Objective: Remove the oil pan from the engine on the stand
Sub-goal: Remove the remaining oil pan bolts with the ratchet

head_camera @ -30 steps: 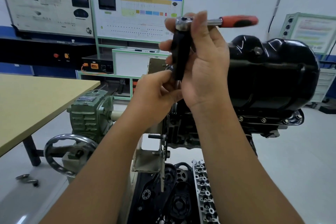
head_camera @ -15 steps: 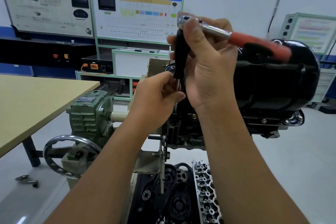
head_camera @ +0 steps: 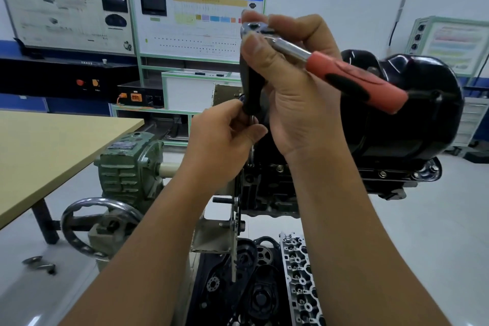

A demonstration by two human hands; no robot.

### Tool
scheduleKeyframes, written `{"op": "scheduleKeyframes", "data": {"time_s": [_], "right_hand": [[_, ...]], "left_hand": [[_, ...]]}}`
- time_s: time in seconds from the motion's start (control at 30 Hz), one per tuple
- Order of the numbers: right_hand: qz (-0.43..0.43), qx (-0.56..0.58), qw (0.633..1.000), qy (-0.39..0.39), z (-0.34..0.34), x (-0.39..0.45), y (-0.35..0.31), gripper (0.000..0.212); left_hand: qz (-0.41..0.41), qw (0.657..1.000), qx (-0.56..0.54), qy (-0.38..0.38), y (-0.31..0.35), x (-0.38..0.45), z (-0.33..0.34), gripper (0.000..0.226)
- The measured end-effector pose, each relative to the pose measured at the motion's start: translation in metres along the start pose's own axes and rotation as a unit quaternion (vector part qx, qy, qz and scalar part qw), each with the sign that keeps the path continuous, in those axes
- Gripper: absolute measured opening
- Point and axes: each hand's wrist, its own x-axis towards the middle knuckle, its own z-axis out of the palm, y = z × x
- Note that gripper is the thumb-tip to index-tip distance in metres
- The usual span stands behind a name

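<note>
The glossy black oil pan (head_camera: pixel 412 114) sits on top of the inverted engine (head_camera: pixel 275 190), which is mounted on the stand (head_camera: pixel 232 222). Bolts show along the pan's flange at the right. My right hand (head_camera: pixel 293 82) grips the head of a ratchet wrench (head_camera: pixel 352 79) with a red and black handle that slants down to the right. A black extension (head_camera: pixel 248 87) hangs from the ratchet head. My left hand (head_camera: pixel 227 132) pinches the lower end of that extension, just left of the pan. The extension's tip is hidden by my fingers.
The stand's green gearbox (head_camera: pixel 129 167) and its handwheel (head_camera: pixel 98 227) are at the left. A tan table (head_camera: pixel 47 151) reaches in from the left. A cylinder head (head_camera: pixel 299 280) and black covers (head_camera: pixel 251 288) lie below the engine. Training panels line the back wall.
The ratchet handle has swung from pointing level to the right to slanting down over the oil pan. My left hand stays at the extension's lower end.
</note>
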Motion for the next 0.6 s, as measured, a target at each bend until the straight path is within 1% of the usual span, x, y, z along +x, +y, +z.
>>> {"op": "scheduleKeyframes", "data": {"time_s": [0.1,0.17,0.23,0.3,0.4,0.47,0.53,0.6], "right_hand": [[0.026,0.002,0.999,0.034,0.0002,0.0002,0.0000,0.017],[0.055,0.013,0.997,0.052,-0.0001,-0.0001,-0.0010,0.011],[0.072,0.023,0.996,0.055,-0.0016,-0.0001,-0.0023,0.011],[0.056,0.020,0.997,0.047,-0.0030,0.0004,-0.0029,0.011],[0.008,-0.002,1.000,0.015,-0.0038,0.0016,-0.0023,0.020],[0.000,-0.015,1.000,0.001,-0.0041,0.0020,-0.0024,0.023],[0.002,-0.017,1.000,0.005,-0.0062,0.0020,-0.0015,0.020],[0.032,-0.002,0.999,0.016,-0.0070,0.0011,-0.0009,0.010]], "left_hand": [[0.005,1.000,-0.011,0.006,0.0012,-0.0006,0.0002,0.015],[-0.003,0.999,-0.035,-0.032,0.0008,-0.0006,-0.0039,0.011],[-0.014,0.995,-0.061,-0.072,-0.0001,-0.0003,-0.0077,0.012],[-0.029,0.994,-0.073,-0.071,-0.0010,0.0000,-0.0086,0.019],[-0.040,0.997,-0.065,-0.031,-0.0017,-0.0002,-0.0038,0.016],[-0.044,0.997,-0.062,-0.009,-0.0018,-0.0008,-0.0013,0.017],[-0.038,0.997,-0.060,-0.019,-0.0026,-0.0008,-0.0025,0.015],[-0.020,0.997,-0.050,-0.057,-0.0019,-0.0008,-0.0058,0.014]]}}
